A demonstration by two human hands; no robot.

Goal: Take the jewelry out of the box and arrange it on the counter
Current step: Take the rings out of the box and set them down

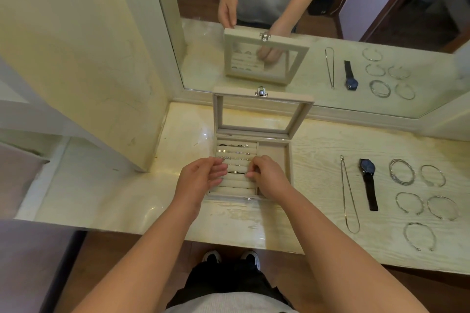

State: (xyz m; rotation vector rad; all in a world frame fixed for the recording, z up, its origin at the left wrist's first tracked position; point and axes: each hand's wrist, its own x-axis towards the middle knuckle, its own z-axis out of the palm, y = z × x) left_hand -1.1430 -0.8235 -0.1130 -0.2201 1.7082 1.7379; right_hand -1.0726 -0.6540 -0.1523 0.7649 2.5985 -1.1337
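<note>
A beige jewelry box (286, 160) stands open on the pale counter (318, 140), its glass lid (262, 114) leaning back against the mirror. Rows of small rings and earrings (235, 152) sit in its padded slots. My left hand (203, 176) hovers over the box's left side, fingers loosely curled, holding nothing that I can see. My right hand (267, 175) is over the ring rows with fingertips pinched down at a ring in the row; the ring itself is mostly hidden. To the right lie a chain necklace (349, 195), a dark watch (368, 180) and several silver bangles (417, 201).
A large mirror (381, 20) runs along the back of the counter and repeats the scene. A cream cabinet wall (89, 71) closes off the left. The counter's front edge runs just before my feet.
</note>
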